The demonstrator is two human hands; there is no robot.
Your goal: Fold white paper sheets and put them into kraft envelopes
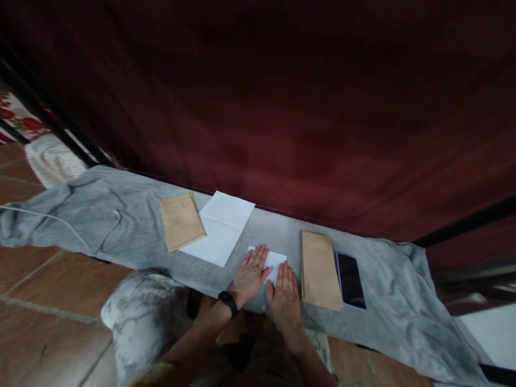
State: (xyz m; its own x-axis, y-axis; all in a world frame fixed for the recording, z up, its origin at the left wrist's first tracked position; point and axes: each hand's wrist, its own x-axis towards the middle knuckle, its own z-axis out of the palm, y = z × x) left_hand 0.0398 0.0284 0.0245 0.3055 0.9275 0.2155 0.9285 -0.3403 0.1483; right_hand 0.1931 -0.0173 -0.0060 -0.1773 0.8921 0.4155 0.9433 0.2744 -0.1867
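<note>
A small folded sheet of white paper (273,259) lies on the grey cloth in front of me, partly covered by both hands. My left hand (250,273), a black band on its wrist, rests flat on the paper's left side with fingers stretched out. On its right side lies my right hand (284,294), palm down, fingers extended. A stack of brown envelopes (321,270) sits just right of my right hand. To the left, a larger white sheet (226,221) with a crease lies partly under more brown envelopes (182,221).
A phone (351,280) with a dark screen lies beside the right envelopes. Grey cloth (137,236) covers the narrow bench, with a white cable (60,219) across its left end. A dark red curtain (274,118) hangs behind. Tiled floor (48,306) shows below.
</note>
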